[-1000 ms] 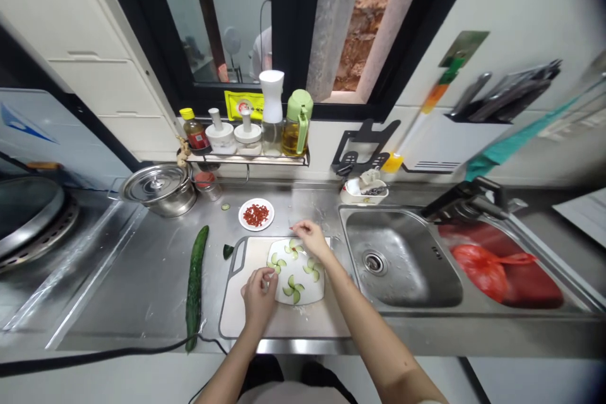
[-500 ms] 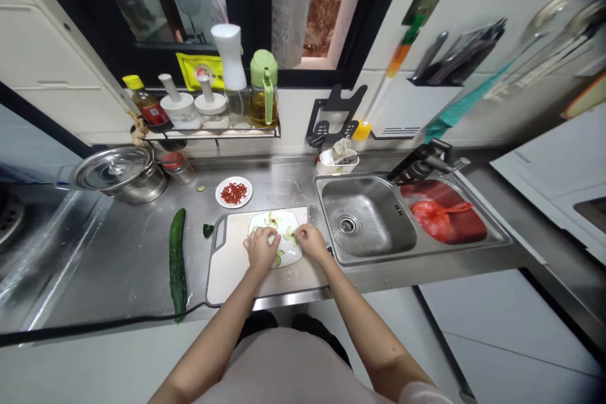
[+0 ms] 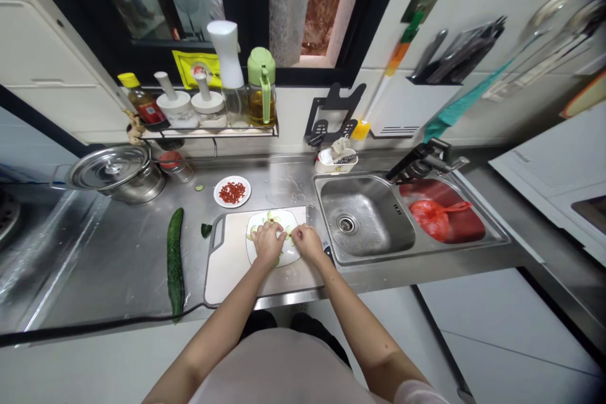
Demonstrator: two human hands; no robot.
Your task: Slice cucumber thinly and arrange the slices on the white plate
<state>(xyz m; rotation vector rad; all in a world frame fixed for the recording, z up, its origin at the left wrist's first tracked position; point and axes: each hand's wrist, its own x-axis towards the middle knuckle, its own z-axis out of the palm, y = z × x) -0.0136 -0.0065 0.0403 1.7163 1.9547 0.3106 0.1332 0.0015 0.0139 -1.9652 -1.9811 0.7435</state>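
A white plate (image 3: 290, 257) lies on the cutting board (image 3: 227, 274), with fans of thin cucumber slices (image 3: 288, 231) around its rim and a speck of red at the back. Over the plate's middle, my left hand (image 3: 269, 243) has its fingers bent downward and its thumb towards the right hand. My right hand (image 3: 307, 242) is at the plate's right edge, fingertips pinched beside the slices there. Whatever is between the fingers of either hand is too small or hidden. Part of the plate's front is covered by the left hand.
A small dish of red berries (image 3: 232, 192) sits behind the board. To the left are a whole cucumber (image 3: 175, 262), a cucumber end (image 3: 206, 230) and a lidded pot (image 3: 137, 183). A knife handle (image 3: 328, 255) shows beside my right wrist, near the sink (image 3: 374, 214).
My left hand has shifted right across the plate, closer to the right hand, uncovering slices on the left rim. My right hand stays by the right-hand slices. The view has moved slightly.
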